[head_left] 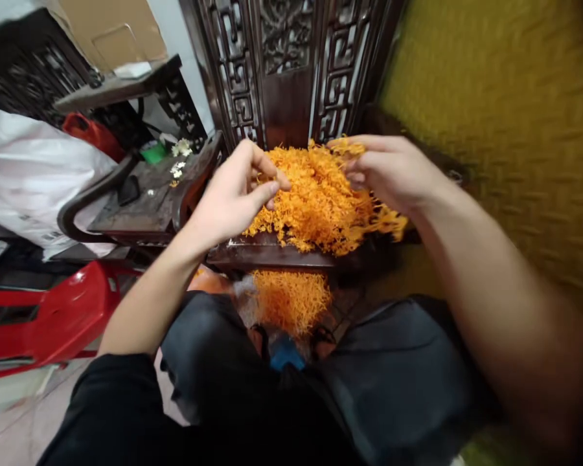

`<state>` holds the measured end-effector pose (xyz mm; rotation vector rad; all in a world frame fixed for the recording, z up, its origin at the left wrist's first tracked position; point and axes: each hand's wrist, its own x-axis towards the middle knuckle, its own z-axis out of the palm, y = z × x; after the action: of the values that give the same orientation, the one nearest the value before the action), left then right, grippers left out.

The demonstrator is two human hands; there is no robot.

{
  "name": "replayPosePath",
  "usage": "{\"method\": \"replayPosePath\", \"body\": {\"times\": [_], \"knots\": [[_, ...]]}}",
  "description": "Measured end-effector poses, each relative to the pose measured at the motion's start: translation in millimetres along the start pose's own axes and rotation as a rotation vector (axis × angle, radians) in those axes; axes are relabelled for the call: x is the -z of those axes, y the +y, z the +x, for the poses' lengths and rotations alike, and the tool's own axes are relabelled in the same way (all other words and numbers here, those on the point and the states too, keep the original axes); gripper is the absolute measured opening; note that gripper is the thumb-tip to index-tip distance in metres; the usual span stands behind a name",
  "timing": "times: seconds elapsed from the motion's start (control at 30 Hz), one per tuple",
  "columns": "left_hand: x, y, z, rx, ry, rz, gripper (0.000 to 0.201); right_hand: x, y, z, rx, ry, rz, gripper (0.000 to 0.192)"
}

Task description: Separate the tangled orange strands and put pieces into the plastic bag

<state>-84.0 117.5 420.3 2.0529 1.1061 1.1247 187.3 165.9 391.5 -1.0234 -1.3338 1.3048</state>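
A heap of thin orange strands [315,200] lies on the seat of a dark carved wooden chair [272,252] in front of me. My left hand [236,194] rests at the heap's left edge, thumb and fingers pinched on a few strands. My right hand [393,171] lies on the heap's upper right, fingers curled into the strands and gripping a tuft. A second, smaller pile of the same orange strands [291,298] sits lower, between my knees, below the chair's front edge.
A red plastic stool [43,317] stands at the left. Another dark wooden seat [146,200] with small white bits is beside the chair. White sacks [24,175] and a yellow-green wall [505,116] flank the scene. My dark-trousered legs [408,375] fill the foreground.
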Motion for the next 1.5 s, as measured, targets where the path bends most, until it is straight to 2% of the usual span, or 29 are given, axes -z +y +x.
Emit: {"method": "replayPosePath", "body": {"times": [0.07,0.13,0.23,0.37,0.47,0.63,0.8,0.9,0.97,1.03,1.1,1.17,1.2,1.27,1.33,1.5], "knots": [[-7.2,-21.6,12.9,-0.002,0.052,0.030,0.012,-15.6,-0.1,5.5,0.045,-0.087,0.060,0.041],[-12.4,-34.2,23.8,0.039,0.087,0.033,0.011,-26.9,2.5,11.2,0.132,-0.121,0.011,0.044],[-20.3,-38.0,36.5,0.095,0.122,0.049,0.021,-38.0,8.1,20.1,0.236,-0.082,-0.150,0.048],[-35.6,-44.1,54.9,-0.025,0.124,0.195,0.058,-50.5,15.7,30.2,0.384,0.020,-0.376,0.053],[-45.1,-62.6,68.4,-0.111,0.124,0.296,0.051,-56.6,22.9,39.2,0.445,0.100,-0.509,0.048],[-51.3,-99.2,77.4,-0.151,0.154,0.245,0.026,-55.2,33.0,56.0,0.414,0.082,-0.509,0.036],[-58.3,-126.4,73.6,-0.099,0.200,0.263,0.024,-54.6,51.4,60.7,0.545,0.017,-0.778,0.031],[-60.5,-130.1,69.3,-0.116,0.091,0.359,0.027,-53.6,67.3,62.9,0.529,0.019,-0.925,0.028],[-60.3,-124.0,64.6,-0.115,0.028,0.412,0.028,-45.0,75.4,69.1,0.495,0.078,-0.969,0.025],[-60.2,-113.7,58.4,-0.109,-0.002,0.392,0.028,-27.4,81.4,78.2,0.468,0.185,-0.922,0.020],[-61.8,-104.9,52.1,-0.069,-0.008,0.251,0.029,-5.1,87.0,85.9,0.437,0.321,-0.774,0.012],[-66.5,-102.9,48.4,0.059,-0.002,-0.020,0.033,12.9,92.7,88.4,0.376,0.420,-0.537,0.006],[-69.9,-104.8,48.1,0.140,0.000,-0.191,0.036,18.0,95.2,87.6,0.334,0.428,-0.403,0.009],[-77.6,-112.3,49.8,0.272,-0.001,-0.530,0.045,19.1,98.6,83.1,0.251,0.362,-0.139,0.023],[-83.4,-120.5,52.1,0.340,0.001,-0.791,0.050,11.5,98.5,76.9,0.194,0.239,0.074,0.036],[-77.3,-128.4,47.2,0.433,0.014,-1.146,0.039,-9.3,85.6,63.2,0.112,-0.027,0.352,0.047]]}}
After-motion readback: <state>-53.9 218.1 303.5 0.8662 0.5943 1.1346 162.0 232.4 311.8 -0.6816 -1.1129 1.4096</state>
